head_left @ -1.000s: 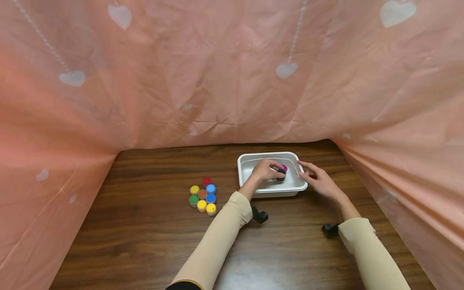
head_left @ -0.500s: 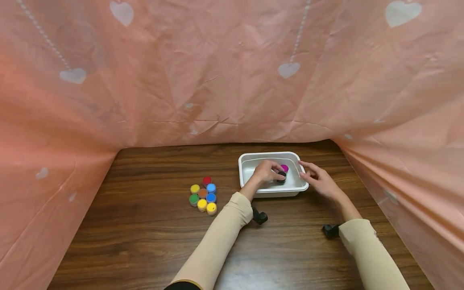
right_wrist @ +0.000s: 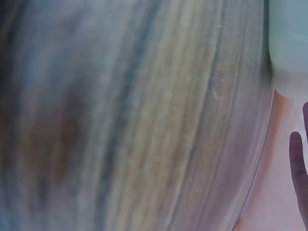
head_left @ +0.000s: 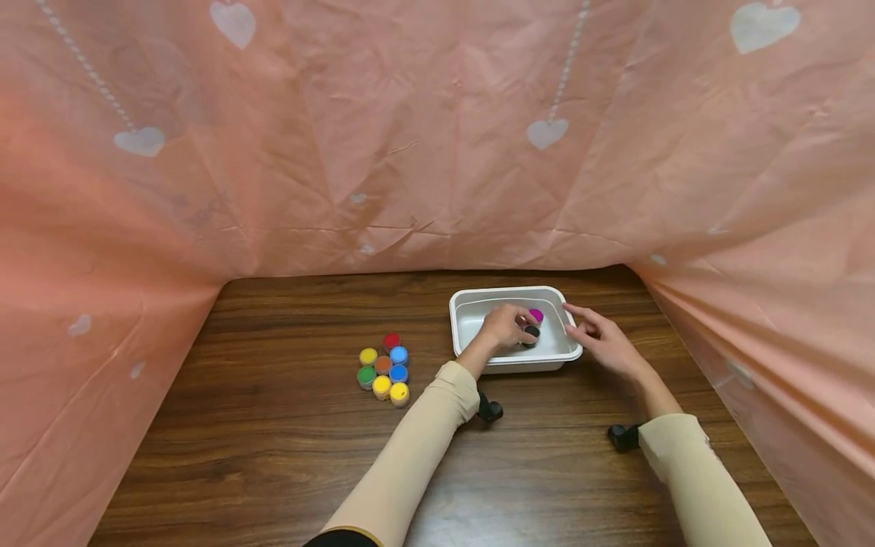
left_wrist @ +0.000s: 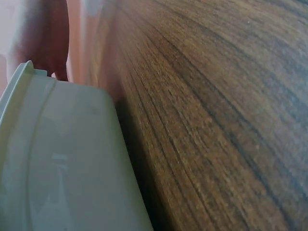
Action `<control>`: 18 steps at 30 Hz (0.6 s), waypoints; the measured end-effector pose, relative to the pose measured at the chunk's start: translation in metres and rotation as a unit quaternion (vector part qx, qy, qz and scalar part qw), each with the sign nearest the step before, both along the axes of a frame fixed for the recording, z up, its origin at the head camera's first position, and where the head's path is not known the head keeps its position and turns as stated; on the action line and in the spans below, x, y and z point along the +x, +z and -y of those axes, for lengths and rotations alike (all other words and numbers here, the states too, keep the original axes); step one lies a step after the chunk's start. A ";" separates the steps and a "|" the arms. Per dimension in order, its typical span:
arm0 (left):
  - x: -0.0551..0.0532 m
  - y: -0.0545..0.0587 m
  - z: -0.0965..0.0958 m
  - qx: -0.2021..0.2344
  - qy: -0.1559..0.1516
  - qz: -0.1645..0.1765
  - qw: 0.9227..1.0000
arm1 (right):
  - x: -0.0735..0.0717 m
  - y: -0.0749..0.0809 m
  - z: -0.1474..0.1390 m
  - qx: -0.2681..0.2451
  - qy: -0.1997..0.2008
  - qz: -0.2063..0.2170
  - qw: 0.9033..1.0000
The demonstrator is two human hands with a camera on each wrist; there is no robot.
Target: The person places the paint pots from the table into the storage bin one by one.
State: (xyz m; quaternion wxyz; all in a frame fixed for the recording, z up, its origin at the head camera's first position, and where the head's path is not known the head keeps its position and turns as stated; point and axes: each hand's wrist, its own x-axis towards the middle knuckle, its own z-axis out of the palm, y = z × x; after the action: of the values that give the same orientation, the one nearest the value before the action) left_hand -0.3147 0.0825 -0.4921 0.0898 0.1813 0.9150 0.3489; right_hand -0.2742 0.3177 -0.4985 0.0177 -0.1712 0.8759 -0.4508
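Observation:
In the head view a white plastic tray (head_left: 472,301) holds a small black-lidded pot (head_left: 531,335) and a magenta-lidded pot (head_left: 536,317) just behind it. My left hand (head_left: 504,325) reaches over the tray's front edge. Its thumb and fingers are parted beside the black-lidded pot; whether they touch it is hard to tell. My right hand (head_left: 603,338) rests its thumb and forefinger tips at the tray's right rim, fingers loosely extended. The left wrist view shows the tray's outer wall (left_wrist: 72,159); in the right wrist view, some fingers (right_wrist: 299,168) appear at the right edge.
Left of the tray, several small paint-like pots (head_left: 382,366) with red, yellow, orange, blue and green lids cluster on the dark wooden table (head_left: 287,448). A pink cloth with white hearts (head_left: 396,152) hangs behind and along both sides.
The black-lidded pot has been lowered onto the tray floor in front of the magenta one. My left hand has drawn slightly back from it. My right hand stays at the rim.

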 end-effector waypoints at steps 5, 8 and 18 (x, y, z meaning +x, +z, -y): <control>-0.001 -0.002 0.003 0.012 0.015 0.007 1.000 | 0.000 0.002 0.000 0.000 0.002 0.016 1.000; -0.001 -0.003 0.005 0.006 0.026 -0.003 1.000 | 0.002 0.006 0.001 0.002 0.000 0.029 1.000; -0.004 -0.005 0.002 -0.018 0.035 -0.010 0.999 | 0.003 0.007 0.001 0.008 -0.006 0.031 0.999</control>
State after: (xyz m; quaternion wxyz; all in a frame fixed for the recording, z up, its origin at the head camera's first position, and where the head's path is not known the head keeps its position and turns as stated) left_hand -0.3188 0.0802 -0.4966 0.0711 0.1510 0.9278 0.3337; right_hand -0.2708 0.3172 -0.4913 0.0439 -0.1515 0.8794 -0.4492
